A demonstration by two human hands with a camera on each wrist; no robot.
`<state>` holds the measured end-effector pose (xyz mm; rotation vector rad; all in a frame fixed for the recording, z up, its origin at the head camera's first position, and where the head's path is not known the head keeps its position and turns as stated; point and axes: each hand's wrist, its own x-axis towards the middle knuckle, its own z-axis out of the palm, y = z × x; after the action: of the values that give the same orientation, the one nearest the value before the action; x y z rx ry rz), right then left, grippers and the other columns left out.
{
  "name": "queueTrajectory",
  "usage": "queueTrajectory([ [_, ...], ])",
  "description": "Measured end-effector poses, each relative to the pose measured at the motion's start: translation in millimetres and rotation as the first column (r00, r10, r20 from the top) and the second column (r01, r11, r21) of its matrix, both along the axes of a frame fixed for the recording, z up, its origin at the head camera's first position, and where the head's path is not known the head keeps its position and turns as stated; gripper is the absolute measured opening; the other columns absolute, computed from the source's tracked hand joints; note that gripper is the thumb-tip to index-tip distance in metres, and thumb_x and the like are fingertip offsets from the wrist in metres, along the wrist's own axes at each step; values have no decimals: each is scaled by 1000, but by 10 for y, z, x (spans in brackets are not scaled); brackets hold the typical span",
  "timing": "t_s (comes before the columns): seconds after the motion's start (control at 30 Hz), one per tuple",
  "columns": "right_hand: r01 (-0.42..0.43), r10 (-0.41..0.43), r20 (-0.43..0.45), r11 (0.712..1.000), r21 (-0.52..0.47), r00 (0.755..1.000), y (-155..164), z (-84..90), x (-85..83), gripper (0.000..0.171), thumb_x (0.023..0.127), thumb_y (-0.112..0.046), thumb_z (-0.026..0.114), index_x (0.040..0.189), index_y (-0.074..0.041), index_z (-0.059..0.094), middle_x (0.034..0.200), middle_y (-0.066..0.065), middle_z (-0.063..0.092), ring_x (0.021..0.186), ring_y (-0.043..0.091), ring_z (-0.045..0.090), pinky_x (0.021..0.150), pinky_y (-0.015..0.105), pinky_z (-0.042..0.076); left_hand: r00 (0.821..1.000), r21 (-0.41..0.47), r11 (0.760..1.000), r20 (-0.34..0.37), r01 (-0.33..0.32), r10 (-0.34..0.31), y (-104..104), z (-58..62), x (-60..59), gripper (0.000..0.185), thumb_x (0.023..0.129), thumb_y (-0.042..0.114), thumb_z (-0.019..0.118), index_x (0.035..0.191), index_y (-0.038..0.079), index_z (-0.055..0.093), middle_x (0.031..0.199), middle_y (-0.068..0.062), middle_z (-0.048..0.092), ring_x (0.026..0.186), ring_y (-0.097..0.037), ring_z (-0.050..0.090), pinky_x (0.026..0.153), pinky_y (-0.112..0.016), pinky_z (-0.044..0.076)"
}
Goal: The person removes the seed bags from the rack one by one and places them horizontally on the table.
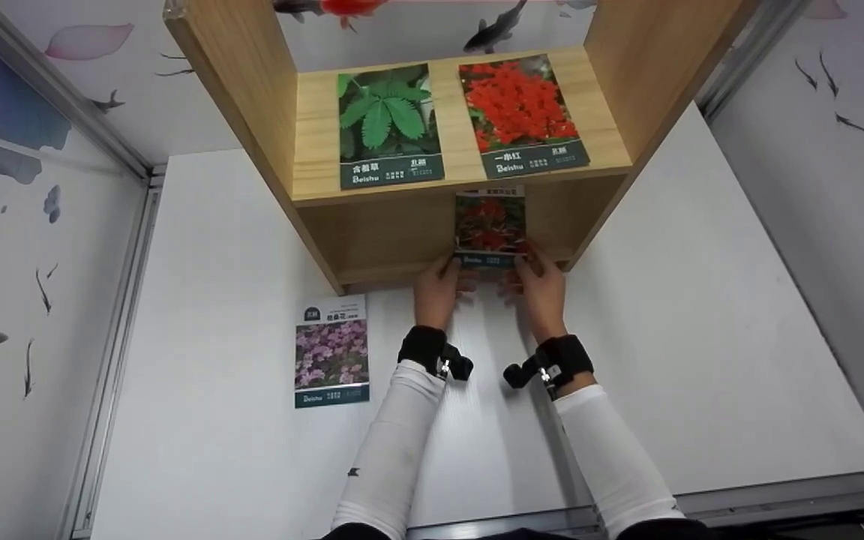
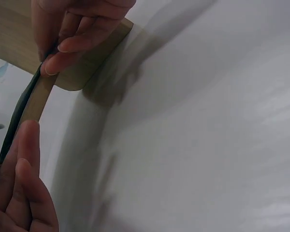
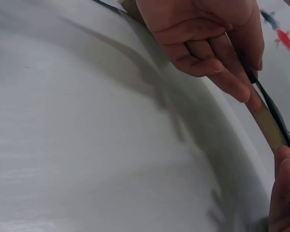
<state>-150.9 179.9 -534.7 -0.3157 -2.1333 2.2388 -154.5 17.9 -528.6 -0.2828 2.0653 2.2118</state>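
A seed packet [image 1: 490,225] printed with red flowers is tilted up in the lower compartment of the wooden shelf [image 1: 387,244]. My left hand [image 1: 438,291] pinches its lower left corner between thumb and fingers. At the lower right corner, my right hand [image 1: 541,289] pinches it the same way. Both wrist views show the packet edge-on, as a thin dark green edge between the hands. The packet's top end lies partly under the upper board. On that board rest a green-leaf packet [image 1: 385,124] and another red-flower packet [image 1: 522,112], side by side.
A purple-flower packet [image 1: 331,352] lies face up on the white table [image 1: 214,420], left of my left forearm and just in front of the shelf. The shelf's wooden side panels [image 1: 252,97] rise on both sides of the compartments. Printed walls [image 1: 19,300] flank the table.
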Motion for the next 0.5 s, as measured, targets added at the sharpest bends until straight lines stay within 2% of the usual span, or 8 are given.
queueTrajectory([
  [0.1, 1, -1, -6, 1000, 17, 1000, 8, 0, 37, 47, 93, -16, 47, 138, -11, 35, 119, 16, 53, 84, 38, 57, 73, 52, 44, 1000, -68, 998, -10, -13, 12, 0, -122, -17, 36, 93, 21, 49, 127, 11, 51, 84, -11, 67, 71, -36, 63, 47, -40, 45],
  [0.23, 14, -14, 6, 1000, 17, 1000, 9, 22, 85, 46, 93, -14, 47, 138, -11, 35, 118, 15, 54, 87, 38, 57, 77, 49, 44, 999, -153, 988, -9, -32, 31, 6, -245, -33, 34, 91, 28, 52, 124, 19, 54, 88, -4, 66, 64, -34, 62, 51, -42, 46],
  [0.33, 31, -31, 25, 1000, 4, 999, 3, 51, 116, 46, 93, -15, 48, 137, -13, 37, 107, 16, 59, 90, 42, 56, 78, 50, 43, 999, -146, 988, -15, -40, 39, 7, -260, -27, 34, 90, 29, 53, 123, 19, 55, 93, -5, 65, 65, -35, 61, 53, -44, 46],
  [0.5, 50, -50, 31, 999, -1, 998, -1, 94, 161, 46, 92, -16, 50, 137, -13, 37, 107, 15, 59, 90, 42, 56, 79, 48, 44, 999, -78, 996, -31, -39, 37, -3, -209, 18, 34, 89, 23, 55, 122, 14, 56, 95, -8, 65, 73, -36, 61, 60, -49, 47],
])
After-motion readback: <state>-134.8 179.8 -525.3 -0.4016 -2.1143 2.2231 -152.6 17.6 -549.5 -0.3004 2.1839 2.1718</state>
